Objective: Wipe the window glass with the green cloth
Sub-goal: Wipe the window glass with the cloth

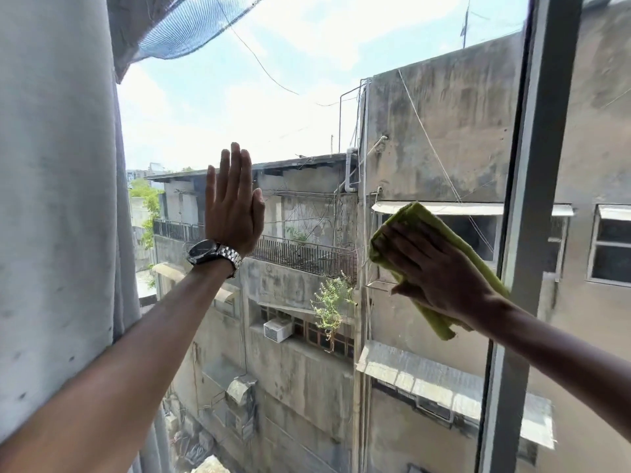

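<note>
The window glass (307,107) fills the middle of the view, with grey buildings and sky behind it. My right hand (430,271) presses a folded green cloth (444,233) flat against the pane, close to the right frame; the cloth sticks out above my fingers and below my palm. My left hand (232,206) lies flat on the glass further left, fingers straight and pointing up, holding nothing. A metal watch (213,256) sits on that wrist.
A grey vertical window frame (539,186) stands just right of the cloth. A pale curtain (58,186) hangs along the left edge of the pane. Blue mesh netting (177,29) drapes across the top left corner.
</note>
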### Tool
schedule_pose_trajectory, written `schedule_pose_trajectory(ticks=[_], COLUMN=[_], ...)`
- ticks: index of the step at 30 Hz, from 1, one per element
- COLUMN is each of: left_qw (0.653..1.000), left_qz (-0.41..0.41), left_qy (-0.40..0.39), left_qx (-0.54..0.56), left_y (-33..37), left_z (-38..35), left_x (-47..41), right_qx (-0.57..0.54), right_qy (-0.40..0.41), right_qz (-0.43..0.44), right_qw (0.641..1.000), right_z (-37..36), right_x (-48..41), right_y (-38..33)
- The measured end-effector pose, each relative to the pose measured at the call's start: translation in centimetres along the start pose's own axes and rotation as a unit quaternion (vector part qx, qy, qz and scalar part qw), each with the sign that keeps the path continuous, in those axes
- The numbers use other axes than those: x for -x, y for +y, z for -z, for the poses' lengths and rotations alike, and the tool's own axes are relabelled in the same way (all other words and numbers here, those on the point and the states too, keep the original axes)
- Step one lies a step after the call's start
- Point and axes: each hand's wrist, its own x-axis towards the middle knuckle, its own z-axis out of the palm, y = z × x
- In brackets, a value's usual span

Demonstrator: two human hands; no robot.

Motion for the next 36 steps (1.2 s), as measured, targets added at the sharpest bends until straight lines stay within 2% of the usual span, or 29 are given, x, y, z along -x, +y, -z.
schedule_pose_trajectory(ticks=[5, 8, 11, 14, 16, 19, 23, 26, 29, 32, 36], left_qw=[0.999, 0.998, 0.998, 0.997, 0.997, 0.997, 0.996, 0.996, 0.997, 0.997, 0.997], left_qz=[0.030, 0.012, 0.007, 0.009, 0.009, 0.000, -0.007, -0.007, -0.007, 0.002, -0.004], left_qy=[0.039, 0.057, 0.065, 0.070, 0.071, 0.077, 0.088, 0.083, 0.071, 0.072, 0.082], left_qx=[0.013, 0.020, 0.026, 0.019, 0.014, 0.012, 0.026, 0.029, 0.022, 0.014, 0.001], left_y=[0.8, 0.2, 0.2, 0.2, 0.2, 0.1, -0.1, -0.2, -0.1, -0.3, -0.1], left_z=[-1.5, -1.9, -2.1, -2.0, -2.0, -2.1, -2.0, -1.6, -1.3, -1.4, -1.9], left_x=[1.2, 1.1, 1.2, 1.2, 1.4, 1.5, 1.7, 1.6, 1.6, 2.0, 1.7], right_qx=[-0.096, -0.162, -0.191, -0.210, -0.206, -0.190, -0.176, -0.143, -0.105, -0.079, -0.101], right_qy=[0.081, 0.145, 0.173, 0.185, 0.194, 0.205, 0.111, 0.081, 0.084, 0.072, 0.067], right_qz=[-0.124, -0.219, -0.315, -0.357, -0.329, -0.240, -0.064, 0.026, 0.018, -0.048, -0.106], right_qw=[0.984, 0.951, 0.913, 0.891, 0.901, 0.930, 0.976, 0.986, 0.991, 0.993, 0.987], right_z=[1.8, 4.1, 5.5, 5.6, 5.0, 3.2, 0.5, -1.7, -2.7, -3.3, -2.9], right_x=[-7.1, -13.0, -17.6, -19.2, -18.2, -14.5, -6.7, -1.7, 1.5, 3.8, 3.0], right_y=[2.8, 5.1, 6.1, 5.2, 3.4, -2.1, -11.3, -12.2, -9.3, -5.7, -3.3])
